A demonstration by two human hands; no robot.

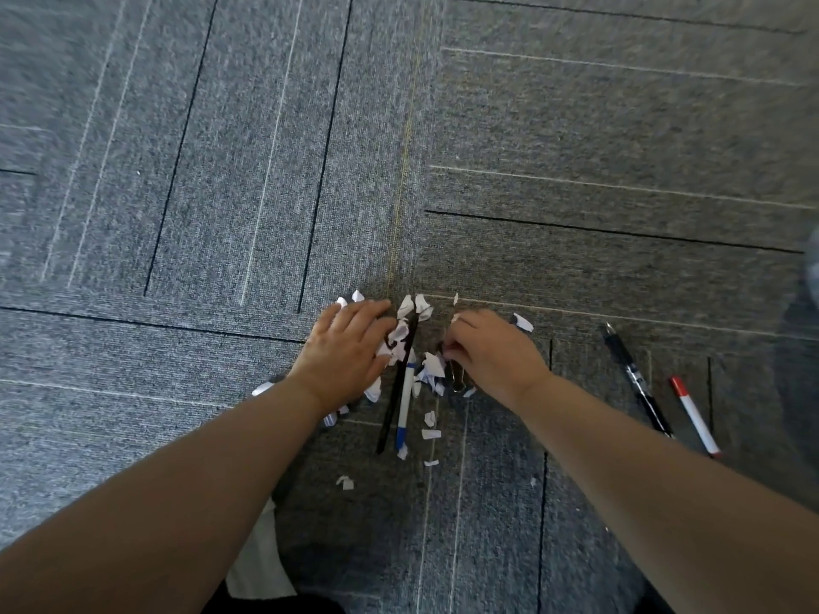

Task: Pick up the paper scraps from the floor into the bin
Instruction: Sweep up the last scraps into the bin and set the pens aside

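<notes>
Several small white paper scraps (433, 364) lie scattered on the grey carpet in the lower middle of the view, with a few loose ones (430, 433) nearer to me. My left hand (343, 354) lies over the left part of the pile, its fingers fairly straight and touching scraps. On the right part, my right hand (492, 350) has its fingers curled and its fingertips pinch scraps. No bin is in view.
A black pen (397, 387) and a white and blue pen (404, 409) lie among the scraps between my hands. A binder clip (456, 379) sits under my right hand. Another black pen (636, 378) and a red-capped pen (693, 414) lie to the right.
</notes>
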